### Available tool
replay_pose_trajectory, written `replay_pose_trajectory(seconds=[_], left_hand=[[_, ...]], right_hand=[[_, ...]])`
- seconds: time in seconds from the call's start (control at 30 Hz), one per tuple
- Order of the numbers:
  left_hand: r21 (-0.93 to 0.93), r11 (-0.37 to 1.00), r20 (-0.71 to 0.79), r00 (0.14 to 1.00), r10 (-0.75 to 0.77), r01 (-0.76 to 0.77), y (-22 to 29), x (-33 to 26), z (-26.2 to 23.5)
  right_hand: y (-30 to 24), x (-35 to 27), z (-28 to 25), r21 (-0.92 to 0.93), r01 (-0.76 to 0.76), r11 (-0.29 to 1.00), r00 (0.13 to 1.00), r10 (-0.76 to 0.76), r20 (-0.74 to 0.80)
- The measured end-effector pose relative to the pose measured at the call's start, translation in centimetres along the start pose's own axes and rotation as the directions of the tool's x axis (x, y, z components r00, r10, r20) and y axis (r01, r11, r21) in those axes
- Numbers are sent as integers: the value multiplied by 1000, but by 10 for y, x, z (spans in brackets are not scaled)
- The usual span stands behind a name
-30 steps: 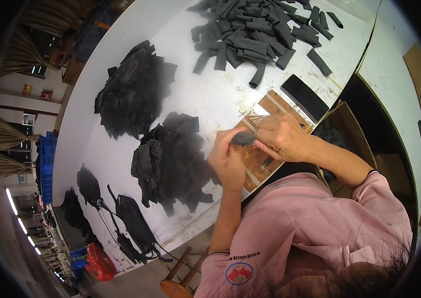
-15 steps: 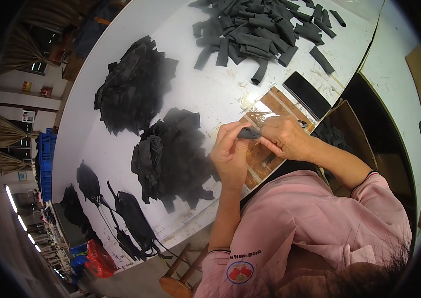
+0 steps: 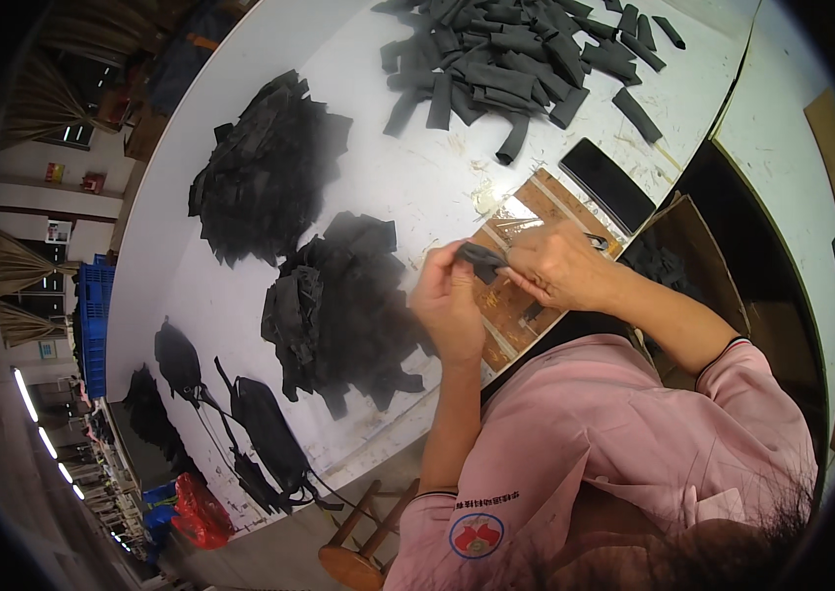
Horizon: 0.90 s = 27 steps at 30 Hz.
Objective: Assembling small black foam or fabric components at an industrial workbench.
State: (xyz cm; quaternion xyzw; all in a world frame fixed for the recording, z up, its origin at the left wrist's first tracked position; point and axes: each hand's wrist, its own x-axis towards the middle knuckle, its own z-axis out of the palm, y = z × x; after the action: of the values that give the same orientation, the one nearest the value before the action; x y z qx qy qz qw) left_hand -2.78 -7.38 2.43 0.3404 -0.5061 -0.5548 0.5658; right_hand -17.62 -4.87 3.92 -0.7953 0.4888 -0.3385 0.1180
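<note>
The person's left hand (image 3: 445,305) pinches a small dark grey fabric piece (image 3: 479,260) between thumb and fingers, while the right hand (image 3: 560,268), fingers curled in, grips the piece's other end. It's held just above a wooden board (image 3: 535,200) on the white table (image 3: 161,286). A black smartphone (image 3: 608,184) lies beside the board, and from here I see two heaps of flat dark cloth (image 3: 343,315) leftward, a pile of fabric tubes (image 3: 501,69) farther back

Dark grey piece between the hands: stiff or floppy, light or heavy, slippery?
The dark grey piece is probably floppy: it bends between the left hand and right hand. Likely light, as it is small beside the hands. Its matte, cloth-like surface suggests little slip.
</note>
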Motion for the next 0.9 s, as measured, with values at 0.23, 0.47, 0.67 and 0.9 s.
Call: replay_pose_trajectory(seconds=[0.23, 0.47, 0.67, 0.9], left_hand=[[-182, 982, 110, 993, -33, 52, -3, 1, 0], [169, 983, 265, 964, 25, -72, 7, 7, 0], [178, 983, 229, 973, 10, -51, 9, 7, 5], [489, 868, 291, 954, -71, -84, 5, 10, 5]], right_hand=[[4, -8, 11, 101, -60, 993, 997, 64, -44], [10, -9, 20, 116, -42, 992, 999, 45, -23], [6, -11, 19, 176, -114, 978, 993, 118, -11], [21, -21, 30, 243, -93, 966, 995, 100, -19]])
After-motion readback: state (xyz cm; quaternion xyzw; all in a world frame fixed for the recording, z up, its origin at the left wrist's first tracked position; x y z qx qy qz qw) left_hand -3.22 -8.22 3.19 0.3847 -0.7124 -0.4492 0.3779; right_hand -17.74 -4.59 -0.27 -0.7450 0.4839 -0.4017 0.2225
